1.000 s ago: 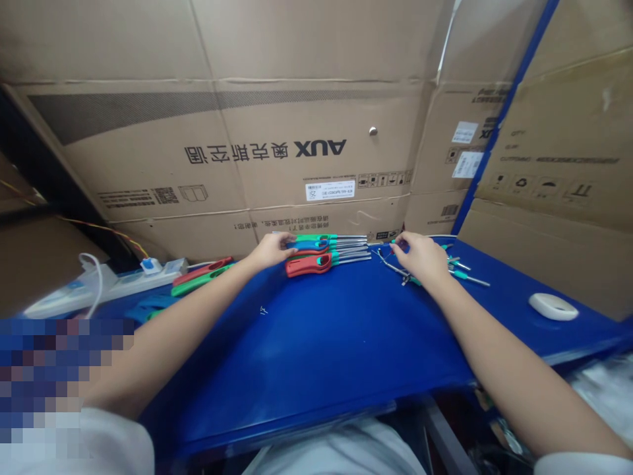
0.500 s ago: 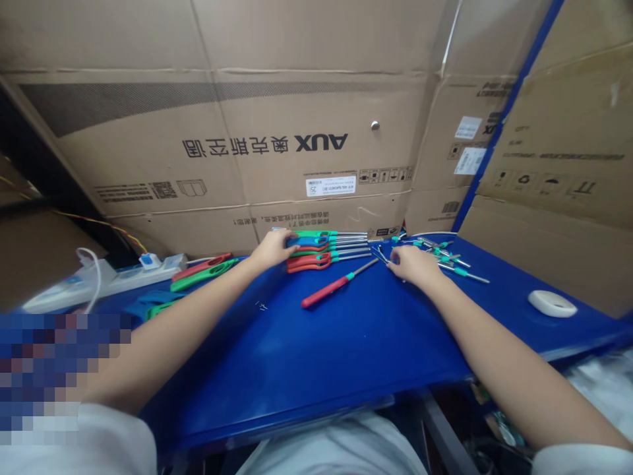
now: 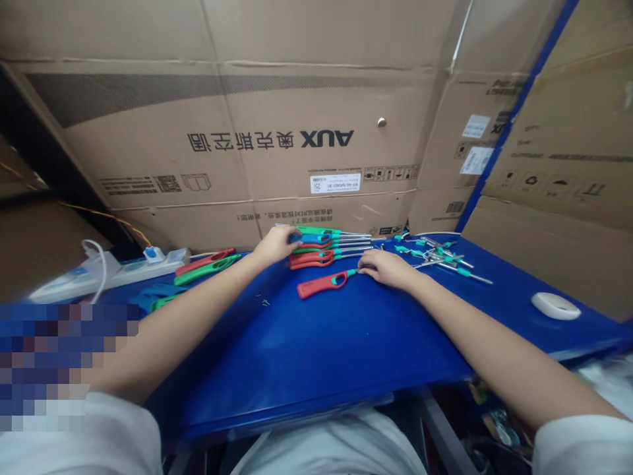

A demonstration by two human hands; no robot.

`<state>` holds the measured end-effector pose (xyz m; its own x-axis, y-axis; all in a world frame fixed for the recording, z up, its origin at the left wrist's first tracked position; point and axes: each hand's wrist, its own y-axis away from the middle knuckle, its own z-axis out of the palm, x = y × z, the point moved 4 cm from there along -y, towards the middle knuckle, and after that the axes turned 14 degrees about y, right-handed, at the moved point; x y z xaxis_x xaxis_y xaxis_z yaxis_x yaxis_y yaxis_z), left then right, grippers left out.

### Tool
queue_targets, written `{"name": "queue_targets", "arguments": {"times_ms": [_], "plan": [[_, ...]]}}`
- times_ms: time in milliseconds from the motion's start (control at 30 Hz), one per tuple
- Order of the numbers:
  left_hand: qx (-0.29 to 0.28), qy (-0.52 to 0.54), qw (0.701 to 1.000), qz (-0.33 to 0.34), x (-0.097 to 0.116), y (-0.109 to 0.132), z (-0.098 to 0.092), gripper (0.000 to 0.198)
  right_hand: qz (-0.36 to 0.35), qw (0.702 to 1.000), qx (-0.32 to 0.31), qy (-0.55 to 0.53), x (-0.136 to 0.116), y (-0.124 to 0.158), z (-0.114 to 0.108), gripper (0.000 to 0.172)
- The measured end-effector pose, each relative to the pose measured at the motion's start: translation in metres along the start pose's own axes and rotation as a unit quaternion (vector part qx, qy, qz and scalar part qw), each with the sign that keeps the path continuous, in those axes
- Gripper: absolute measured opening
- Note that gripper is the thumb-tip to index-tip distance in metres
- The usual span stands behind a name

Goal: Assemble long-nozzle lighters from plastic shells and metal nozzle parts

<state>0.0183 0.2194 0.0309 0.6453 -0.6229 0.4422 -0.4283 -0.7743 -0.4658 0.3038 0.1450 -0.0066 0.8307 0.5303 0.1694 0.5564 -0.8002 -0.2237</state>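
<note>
A row of long-necked lighters (image 3: pixel 311 258) in red, green and blue lies by the cardboard, metal tubes pointing right. My left hand (image 3: pixel 277 245) is closed around the handle ends at the left of this row, its fingertips by a blue handle; its grip is partly hidden. In front of the row, a single red lighter (image 3: pixel 319 286) shows its trigger opening and green collar. My right hand (image 3: pixel 384 268) pinches that lighter's metal tube just past the collar. Right of this hand lies a loose pile of metal tubes with green collars (image 3: pixel 440 256).
Cardboard (image 3: pixel 277 99) walls the back of the blue table (image 3: pixel 306 356). At left are a white power strip (image 3: pixel 148 267) and more red, green and blue handles (image 3: pixel 208 269). A white oval object (image 3: pixel 556 306) sits at right. Tiny bits (image 3: pixel 264 301) lie on the table.
My right hand has moved left from beside the tube pile and taken hold of the red lighter's tube. The lighter has turned, showing its trigger opening. My left hand stays at the row.
</note>
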Motion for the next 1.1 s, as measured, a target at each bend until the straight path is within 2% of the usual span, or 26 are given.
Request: {"name": "queue_targets", "arguments": {"times_ms": [233,433,533,600,667,733,833,933,1100], "plan": [[0.005,-0.011,1.0,-0.003,0.0,0.002,-0.004,0.024,0.028,0.999,0.004,0.026,0.0,-0.023,0.004,0.019],[0.014,-0.012,1.0,-0.001,0.002,0.012,-0.011,0.031,0.041,0.999,0.012,0.023,0.002,-0.024,0.007,0.019],[0.012,-0.023,1.0,0.014,0.005,0.017,-0.019,0.038,0.049,0.998,0.039,0.017,0.003,-0.021,0.004,0.026],[-0.009,-0.036,0.999,0.032,0.009,0.018,-0.021,0.045,0.071,0.995,0.068,0.02,0.007,-0.022,0.002,0.036],[-0.04,-0.05,0.997,0.046,0.012,0.017,-0.017,0.053,0.101,0.991,0.086,0.027,0.012,-0.026,0.002,0.048],[-0.07,-0.065,0.994,0.054,0.015,0.016,-0.008,0.057,0.12,0.989,0.081,0.031,0.015,-0.032,0.006,0.052],[-0.106,-0.086,0.988,0.066,0.017,0.014,0.009,0.053,0.119,0.991,0.055,0.032,0.015,-0.042,0.016,0.047],[-0.119,-0.103,0.985,0.072,0.017,0.014,0.021,0.051,0.115,0.991,0.051,0.038,0.011,-0.048,0.021,0.045],[-0.112,-0.132,0.982,0.07,0.016,0.016,0.026,0.05,0.107,0.99,0.075,0.055,0.007,-0.044,0.014,0.038]]}}
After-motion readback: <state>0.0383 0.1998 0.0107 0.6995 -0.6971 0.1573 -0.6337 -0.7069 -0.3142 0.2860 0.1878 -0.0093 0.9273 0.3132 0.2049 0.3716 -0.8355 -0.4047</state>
